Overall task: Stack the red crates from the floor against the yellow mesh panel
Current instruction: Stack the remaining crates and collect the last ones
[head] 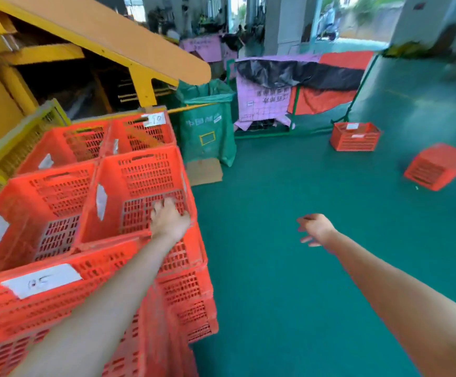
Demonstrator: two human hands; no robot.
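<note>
Seven red crates can be counted. Four open-topped ones form a two-by-two block on top of the stacks (137,175) at 9 o'clock, with the block's far-left side against the yellow mesh panel (17,148). A fifth crate (58,303), bearing a white label, is nearest at 7 o'clock.

Two more lie well apart from the stacks on the green floor (289,200). The upright crate (355,136) at 2 o'clock has its opening up and its long axis running 9 to 3. The tipped crate (436,166) at 3 o'clock is off its base, with a slotted face toward the camera; it is too blurred to tell its axis.

The left hand (169,219) reaches over the near rim of the block's front-right crate; whether it grips, I cannot tell. The right hand (315,229) hangs above the floor, fingers loose, holding nothing.
</note>
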